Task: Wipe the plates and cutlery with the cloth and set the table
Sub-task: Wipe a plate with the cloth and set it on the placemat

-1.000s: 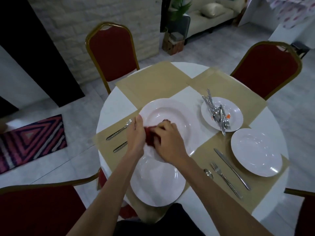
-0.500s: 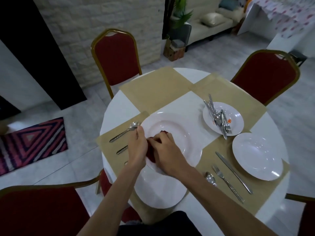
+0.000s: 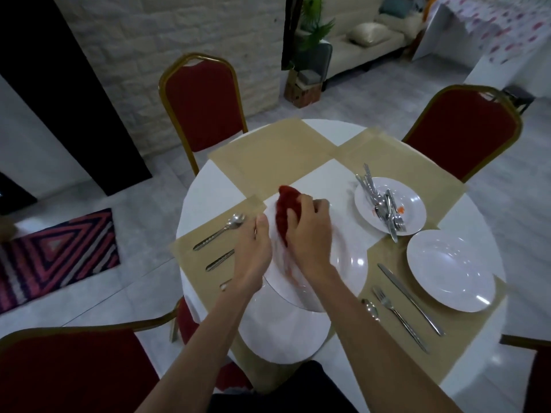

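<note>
The right hand [image 3: 310, 234], at the centre of the frame, is closed round the bunched red cloth [image 3: 285, 214] and presses it on the upper left part of the large plate [image 3: 340, 263]. The left hand [image 3: 253, 251], just left of it, holds that plate by its left rim with the thumb on top. The fingers beneath are hidden, so I cannot tell how deep the hold goes. The plate looks raised, and its near edge overlaps a second plate [image 3: 283, 335] lying at the lower centre.

The main risk, as I judge it, is that one-sided hold. A hard wipe pushing away from the left hand could lever the smooth rim out of the hand, and the large plate would drop onto the second plate and chip both. A loose end of the cloth could also catch under the rim.

Further out, a spoon [image 3: 220, 231] lies just left of the left hand, and a swing of the wrist could knock it askew. At the right, a small plate [image 3: 414, 204] carries a pile of loose cutlery [image 3: 384, 207] with handles jutting past its rim. A wide sweep with the large plate could clip these and scatter them across the table [image 3: 196, 204]. The set plate [image 3: 450, 269], knife [image 3: 408, 296] and fork [image 3: 396, 315] at the lower right lie well apart from the hands.
</note>
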{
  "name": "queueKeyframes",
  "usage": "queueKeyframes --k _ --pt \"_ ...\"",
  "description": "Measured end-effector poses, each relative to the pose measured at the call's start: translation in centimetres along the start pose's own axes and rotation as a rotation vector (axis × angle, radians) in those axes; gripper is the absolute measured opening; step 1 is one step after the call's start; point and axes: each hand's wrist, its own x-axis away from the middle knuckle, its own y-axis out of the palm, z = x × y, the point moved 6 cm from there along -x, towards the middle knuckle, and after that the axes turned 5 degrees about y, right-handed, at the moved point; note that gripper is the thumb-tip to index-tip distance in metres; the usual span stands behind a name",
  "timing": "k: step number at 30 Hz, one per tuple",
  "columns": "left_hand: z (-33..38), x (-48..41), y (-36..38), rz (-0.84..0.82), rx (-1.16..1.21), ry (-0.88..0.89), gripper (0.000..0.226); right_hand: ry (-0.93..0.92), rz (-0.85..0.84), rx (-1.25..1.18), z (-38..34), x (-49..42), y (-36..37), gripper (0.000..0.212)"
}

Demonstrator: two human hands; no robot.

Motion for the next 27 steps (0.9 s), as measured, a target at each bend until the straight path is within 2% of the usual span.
queueKeyframes --k 3,5,6,7,9,11,13,15,18,20,22,24,26,27 --pt "-0.4 -0.9 -0.8 0.022 0.052 -0.071 0.045 -0.208 -0.276 -0.126 -2.1 3.6 1.5 0.027" --pt "-1.1 -1.6 -2.0 0.054 0.046 -0.099 0.051 -0.387 -0.357 -0.03 -1.2 4.7 1.0 0.035" --pt "-1.4 -1.7 -2.4 0.056 0.034 -0.089 0.053 -0.416 -0.368 0.05 0.0 4.1 0.9 0.037" --pt "-1.4 -1.5 -2.6 0.044 0.026 -0.073 0.055 -0.359 -0.356 0.107 1.4 2.8 0.7 0.037" --pt "-1.4 -0.9 -2.3 0.017 0.025 -0.06 0.055 -0.134 -0.26 0.138 3.2 -0.2 -0.1 0.032" --pt "-0.6 -0.6 -1.5 0.018 -0.018 -0.017 0.05 -0.004 -0.179 0.081 2.6 -1.1 0.0 0.03" --pt "0.4 -0.9 -1.3 0.032 -0.097 0.038 0.047 -0.042 -0.229 -0.035 0.2 0.5 1.4 0.031" --pt "0.5 -1.7 -2.0 0.054 -0.115 0.05 0.047 -0.183 -0.371 -0.091 -1.9 3.1 2.5 0.029" --pt "0.9 -2.7 -3.9 0.062 -0.103 0.071 0.044 -0.339 -0.574 -0.018 -1.3 5.4 2.3 0.037" --pt "1.4 -3.1 -4.6 0.051 -0.101 0.093 0.041 -0.423 -0.629 0.122 1.1 5.2 1.6 0.041" --pt "1.6 -3.1 -4.6 0.038 -0.092 0.091 0.041 -0.443 -0.565 0.257 3.3 3.3 0.6 0.035" --pt "1.1 -3.0 -4.4 0.04 -0.056 0.04 0.047 -0.41 -0.392 0.359 4.2 1.4 -0.6 0.028" --pt "0.8 -3.1 -4.2 0.045 -0.016 -0.006 0.054 -0.403 -0.261 0.395 3.5 2.1 -1.1 0.022" --pt "0.7 -3.3 -4.2 0.056 -0.014 -0.015 0.056 -0.413 -0.249 0.374 2.9 3.6 -1.0 0.022"
